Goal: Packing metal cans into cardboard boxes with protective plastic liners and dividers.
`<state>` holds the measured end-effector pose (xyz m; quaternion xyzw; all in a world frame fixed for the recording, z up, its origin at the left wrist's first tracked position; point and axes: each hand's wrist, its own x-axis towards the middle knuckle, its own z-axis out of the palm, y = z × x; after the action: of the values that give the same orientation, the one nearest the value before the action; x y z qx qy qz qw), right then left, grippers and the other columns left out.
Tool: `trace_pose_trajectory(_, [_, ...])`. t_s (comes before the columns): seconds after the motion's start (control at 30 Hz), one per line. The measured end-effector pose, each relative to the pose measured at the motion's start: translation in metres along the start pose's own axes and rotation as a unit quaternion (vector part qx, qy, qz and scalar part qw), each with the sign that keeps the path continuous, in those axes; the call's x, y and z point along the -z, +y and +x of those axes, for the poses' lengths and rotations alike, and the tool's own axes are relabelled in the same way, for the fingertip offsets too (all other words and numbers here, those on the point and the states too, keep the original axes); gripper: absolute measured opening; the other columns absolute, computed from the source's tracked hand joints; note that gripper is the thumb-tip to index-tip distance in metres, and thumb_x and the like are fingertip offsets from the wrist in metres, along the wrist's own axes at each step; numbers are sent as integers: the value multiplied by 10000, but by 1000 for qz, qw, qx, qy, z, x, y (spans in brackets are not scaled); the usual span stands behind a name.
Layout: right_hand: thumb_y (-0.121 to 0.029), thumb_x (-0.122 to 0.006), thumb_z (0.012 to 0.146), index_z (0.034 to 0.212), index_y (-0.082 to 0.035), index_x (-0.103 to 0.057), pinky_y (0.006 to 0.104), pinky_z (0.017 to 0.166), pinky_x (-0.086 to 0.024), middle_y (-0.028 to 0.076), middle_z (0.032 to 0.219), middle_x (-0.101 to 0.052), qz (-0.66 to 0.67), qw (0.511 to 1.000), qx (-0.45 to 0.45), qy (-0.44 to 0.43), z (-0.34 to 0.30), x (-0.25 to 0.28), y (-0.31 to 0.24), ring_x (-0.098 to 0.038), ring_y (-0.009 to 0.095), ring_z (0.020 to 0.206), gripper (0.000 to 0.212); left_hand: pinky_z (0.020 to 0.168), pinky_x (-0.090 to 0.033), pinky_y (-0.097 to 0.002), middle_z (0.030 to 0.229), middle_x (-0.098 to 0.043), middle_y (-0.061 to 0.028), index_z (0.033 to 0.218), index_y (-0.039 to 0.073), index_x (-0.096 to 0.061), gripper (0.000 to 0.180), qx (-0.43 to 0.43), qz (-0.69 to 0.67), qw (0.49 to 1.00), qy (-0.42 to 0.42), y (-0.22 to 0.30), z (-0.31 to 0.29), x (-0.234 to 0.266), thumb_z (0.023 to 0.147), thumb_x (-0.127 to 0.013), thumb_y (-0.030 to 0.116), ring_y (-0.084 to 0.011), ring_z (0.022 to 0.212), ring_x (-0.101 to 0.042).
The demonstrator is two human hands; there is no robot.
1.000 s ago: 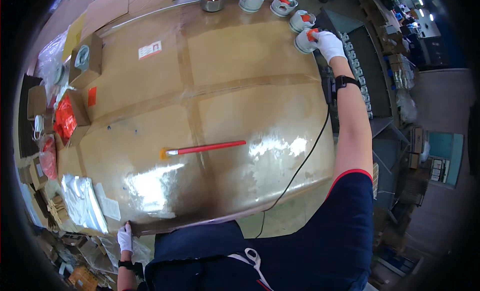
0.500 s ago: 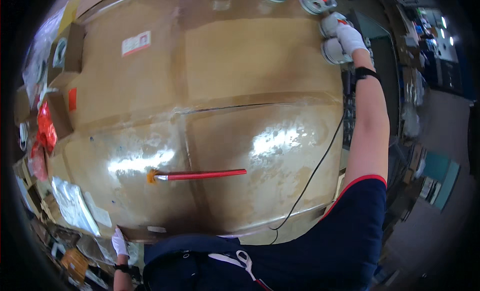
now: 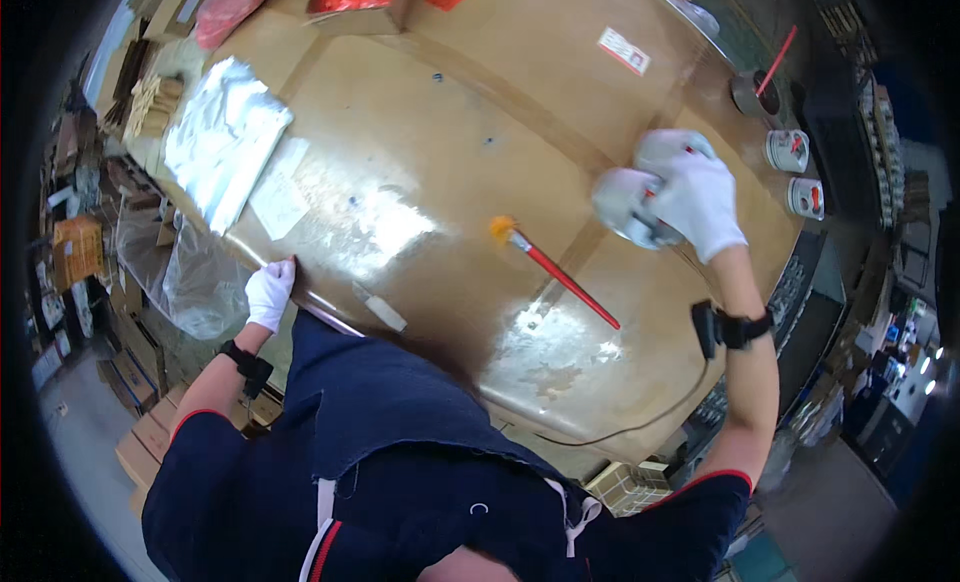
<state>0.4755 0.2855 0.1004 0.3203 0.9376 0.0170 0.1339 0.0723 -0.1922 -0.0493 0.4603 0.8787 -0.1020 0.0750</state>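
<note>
My right hand point(image 3: 702, 204), in a white glove, grips two silvery metal pistons above the cardboard-covered table point(image 3: 470, 132). The nearer piston point(image 3: 622, 200) and the farther piston point(image 3: 672, 147) are side by side and blurred by motion. Orange-red shows on them by my fingers. My gloved left hand point(image 3: 269, 294) is closed at the table's near left edge, its fingers curled by the rim. Between the hands lies a red-handled brush point(image 3: 565, 279) with yellowish bristles.
Two more pistons point(image 3: 787, 151) point(image 3: 805, 198) stand at the right edge, near a dark pot point(image 3: 754, 94) with a red stick in it. Silvery plastic bags point(image 3: 225, 137) and a paper sheet point(image 3: 280, 194) lie at left. An open box point(image 3: 365, 20) holds red bags. A cable point(image 3: 640, 422) crosses the near right corner.
My right hand has brought two pistons from the far right edge in over the table. My view has turned toward the left. The left hand stays at the near edge.
</note>
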Motion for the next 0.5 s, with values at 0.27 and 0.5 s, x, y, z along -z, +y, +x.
trace_pose_trajectory(0.27, [-407, -581, 727, 778, -84, -720, 392, 674, -510, 123, 776, -678, 4, 989, 144, 44, 158, 36, -206, -646, 278, 788, 355, 582, -492, -441, 722, -642, -146, 734, 93, -650, 307, 23, -135, 990, 25, 13, 1, 30, 905, -543, 324, -340, 630, -624])
trace_pose_trajectory(0.5, [-516, -684, 693, 1005, -119, -696, 427, 699, -505, 175, 919, -652, 95, 976, 195, 13, 160, 44, -220, -639, 323, 850, 505, 556, -480, -440, 724, -634, -146, 744, 67, -630, 225, -23, -129, 990, 54, 6, -1, 3, 888, -590, 235, -349, 611, -606])
